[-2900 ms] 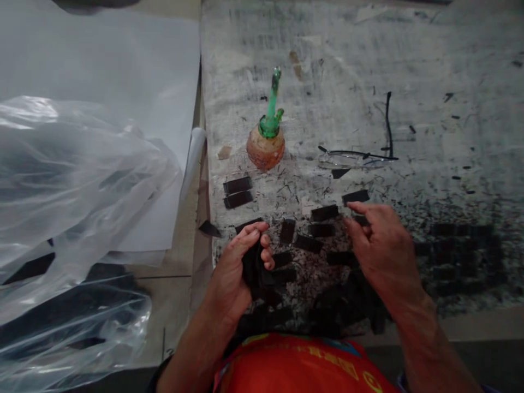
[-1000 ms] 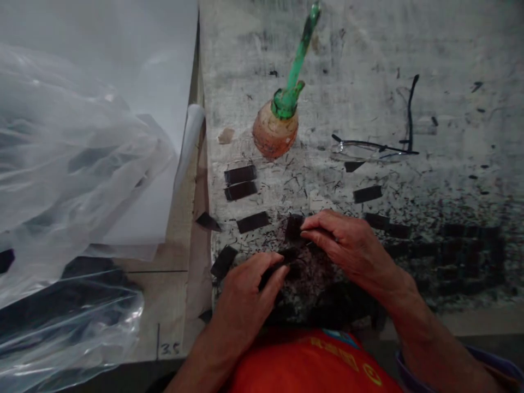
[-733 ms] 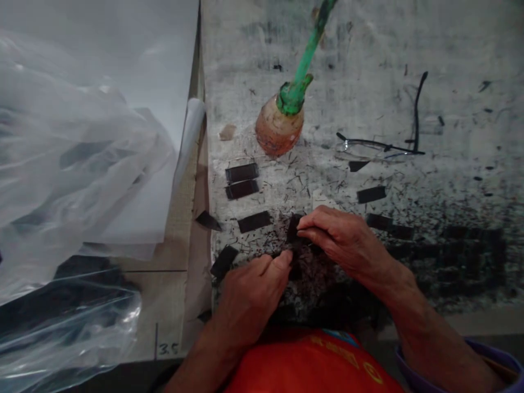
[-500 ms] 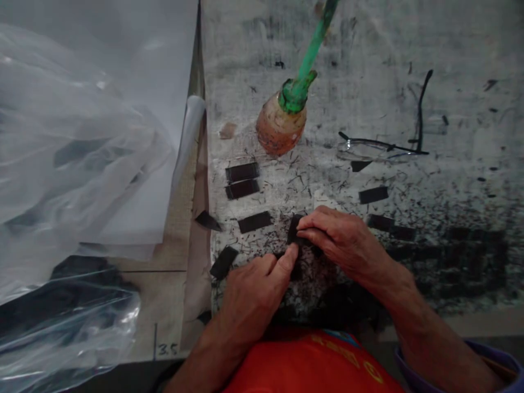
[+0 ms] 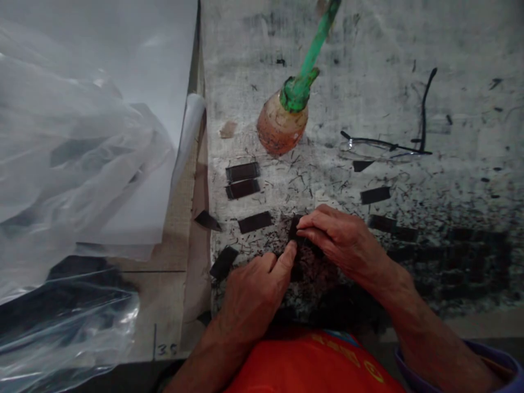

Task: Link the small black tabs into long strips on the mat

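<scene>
Small black rectangular pieces lie scattered on a stained white work surface point(image 5: 360, 60). My right hand point(image 5: 344, 243) pinches one black piece point(image 5: 293, 228) between thumb and fingers at the middle of the near edge. My left hand point(image 5: 254, 289) is curled just below it, its forefinger stretched out and pressing on the same piece from the near side. More black pieces are heaped under both hands, mostly hidden. Loose pieces lie to the left point(image 5: 242, 172), point(image 5: 254, 222) and to the right point(image 5: 375, 195).
A round orange-brown pot with a green handled tool point(image 5: 286, 117) stands beyond my hands. Black-framed glasses point(image 5: 385, 144) lie at right. Clear plastic bags point(image 5: 69, 180) holding dark material cover the left side, over white sheets point(image 5: 135, 49). An orange garment point(image 5: 311, 365) fills the bottom.
Both hands came together at the middle; my right hand took a black piece in a pinch, and my left forefinger moved up against it. The view shifted slightly.
</scene>
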Demonstrator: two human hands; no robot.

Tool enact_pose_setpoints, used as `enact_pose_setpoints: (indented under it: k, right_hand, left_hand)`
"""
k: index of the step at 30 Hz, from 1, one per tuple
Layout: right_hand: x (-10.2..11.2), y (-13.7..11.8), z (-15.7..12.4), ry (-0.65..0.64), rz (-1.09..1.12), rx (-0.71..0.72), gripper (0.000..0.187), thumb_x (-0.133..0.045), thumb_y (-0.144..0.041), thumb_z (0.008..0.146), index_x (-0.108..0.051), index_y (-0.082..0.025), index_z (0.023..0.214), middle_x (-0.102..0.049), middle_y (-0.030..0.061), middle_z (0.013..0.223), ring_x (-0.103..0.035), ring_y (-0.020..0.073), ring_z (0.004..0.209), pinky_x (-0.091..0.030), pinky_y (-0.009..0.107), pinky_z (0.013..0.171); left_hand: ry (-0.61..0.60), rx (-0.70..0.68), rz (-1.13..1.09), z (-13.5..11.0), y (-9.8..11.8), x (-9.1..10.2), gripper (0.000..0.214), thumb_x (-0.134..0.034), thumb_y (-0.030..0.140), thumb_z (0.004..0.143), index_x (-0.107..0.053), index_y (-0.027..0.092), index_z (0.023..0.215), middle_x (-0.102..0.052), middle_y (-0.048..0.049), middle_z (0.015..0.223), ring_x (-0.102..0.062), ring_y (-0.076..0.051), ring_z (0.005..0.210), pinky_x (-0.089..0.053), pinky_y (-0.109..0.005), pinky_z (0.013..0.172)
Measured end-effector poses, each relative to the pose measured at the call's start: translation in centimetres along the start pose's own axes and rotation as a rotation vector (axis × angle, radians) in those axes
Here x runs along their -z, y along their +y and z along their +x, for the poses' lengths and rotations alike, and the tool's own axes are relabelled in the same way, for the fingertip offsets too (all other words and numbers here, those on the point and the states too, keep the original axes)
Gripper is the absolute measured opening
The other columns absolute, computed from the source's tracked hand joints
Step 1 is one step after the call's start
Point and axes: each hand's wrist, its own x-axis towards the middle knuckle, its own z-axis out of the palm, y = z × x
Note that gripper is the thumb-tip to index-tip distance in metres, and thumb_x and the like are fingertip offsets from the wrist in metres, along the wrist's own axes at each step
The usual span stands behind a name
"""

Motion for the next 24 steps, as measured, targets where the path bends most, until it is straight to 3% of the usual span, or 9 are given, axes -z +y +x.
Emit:
enact_pose_setpoints:
  k: [13,24]
  right_hand:
    - [-0.38,-0.22,-0.2,0.134,0.029,-0.047,0.007,-0.053,-0.016,0.084,-0.059,-0.02,0.085,-0.062,0.0024,0.081,-0.06,0.0159,0.075,-0.046,0.027,0.069]
    - [-0.62,-0.24,0.22,0.141,0.015,-0.085,0.003,-0.055,-0.018,0.084,-0.058,-0.019,0.082,-0.059,0.0013,0.079,-0.059,0.0157,0.074,-0.045,0.028,0.069]
  left_hand:
    - [0.007,0.0,0.031,-0.03,0.09,-0.22,0.044,-0.05,0.016,0.086,-0.039,0.018,0.128,-0.054,0.0018,0.066,-0.053,-0.014,0.056,-0.032,-0.027,0.047]
    - [0.038,-0.004,0.01,0.12,0.22,-0.27,0.041,-0.051,0.015,0.085,-0.041,0.015,0.124,-0.055,0.0016,0.067,-0.055,-0.015,0.057,-0.031,-0.029,0.047]
